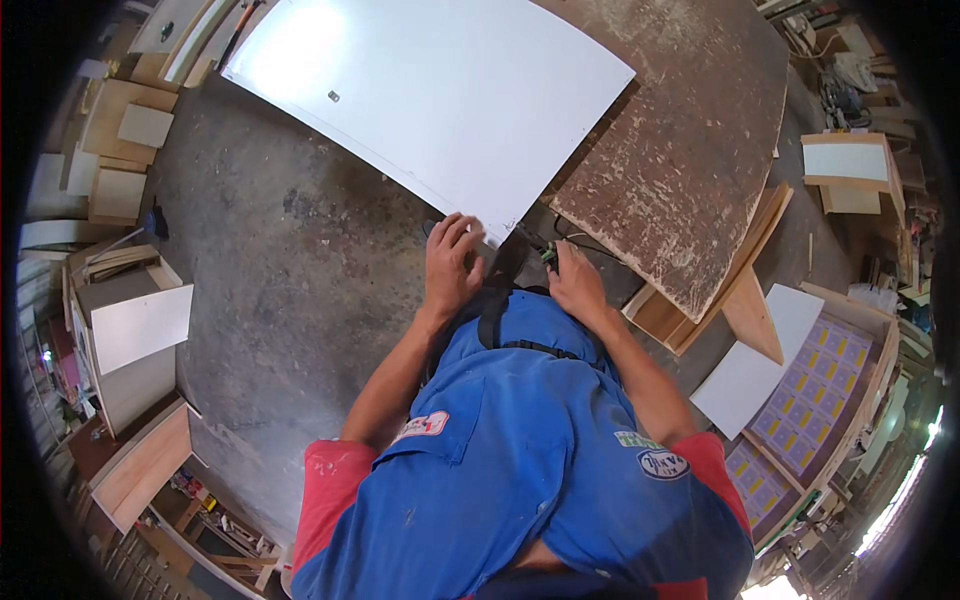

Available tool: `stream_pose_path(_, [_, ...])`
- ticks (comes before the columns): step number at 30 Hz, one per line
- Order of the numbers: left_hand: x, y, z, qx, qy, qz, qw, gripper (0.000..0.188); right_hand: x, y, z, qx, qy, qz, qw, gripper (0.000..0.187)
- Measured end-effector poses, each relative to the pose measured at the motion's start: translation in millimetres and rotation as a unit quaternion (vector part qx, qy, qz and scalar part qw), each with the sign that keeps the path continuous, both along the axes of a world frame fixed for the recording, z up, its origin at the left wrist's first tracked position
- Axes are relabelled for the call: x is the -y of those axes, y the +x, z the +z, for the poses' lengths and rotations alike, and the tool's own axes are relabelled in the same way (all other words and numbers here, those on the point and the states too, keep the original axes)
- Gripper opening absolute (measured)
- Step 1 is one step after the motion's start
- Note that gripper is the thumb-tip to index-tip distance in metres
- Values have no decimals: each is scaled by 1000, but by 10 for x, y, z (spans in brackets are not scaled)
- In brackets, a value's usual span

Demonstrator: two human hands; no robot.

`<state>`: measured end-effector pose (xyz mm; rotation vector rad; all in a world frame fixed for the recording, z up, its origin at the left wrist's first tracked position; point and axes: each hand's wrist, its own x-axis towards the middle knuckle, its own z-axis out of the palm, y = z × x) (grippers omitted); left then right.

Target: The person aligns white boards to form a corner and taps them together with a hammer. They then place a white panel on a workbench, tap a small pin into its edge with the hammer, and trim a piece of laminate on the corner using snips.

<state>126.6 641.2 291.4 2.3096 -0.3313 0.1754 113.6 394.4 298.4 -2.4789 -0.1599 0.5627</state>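
Observation:
A large white panel (440, 90) lies on the worn brown worktable, with one corner pointing toward me. Beside that near corner is my left hand (453, 262), its fingers curved and spread, slightly blurred at the tips. It holds nothing that I can see; whether it touches the panel edge I cannot tell. Just right of the corner, my right hand (577, 278) closes around a dark tool with a green part (548, 256). The tool's thin end reaches toward the panel corner. My fingers hide much of it, and its exact kind cannot be made out. A small dark fitting (334, 96) sits on the panel's surface.
The scuffed worktable (680, 150) extends right of the panel. A wooden frame piece (735, 285) leans by its near right edge. A white board (760, 350) and a crate with purple-and-yellow packs (815, 385) stand at right. Cabinets (140, 325) and boards (125, 130) line the left.

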Motion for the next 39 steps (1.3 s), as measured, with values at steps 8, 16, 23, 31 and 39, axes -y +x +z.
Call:
stream_pose_path(8, [166, 424, -11, -6, 59, -12, 998, 25, 22, 19, -10, 7, 11, -42, 999, 40])
stream_pose_path(16, [111, 579, -58, 16, 66, -110, 992, 19, 14, -96, -8, -47, 33, -73, 996, 41])
stream_pose_path(23, [-151, 554, -118, 54, 79, -39, 995, 15, 6, -92, -4, -34, 54, -73, 995, 40])
stream_pose_path(31, [-99, 392, 68, 23, -7, -40, 999, 26, -61, -18, -83, -20, 25, -88, 996, 47])
stream_pose_path(39, [521, 457, 96, -48, 149, 4, 988, 16, -65, 36, -50, -9, 48, -114, 992, 48])
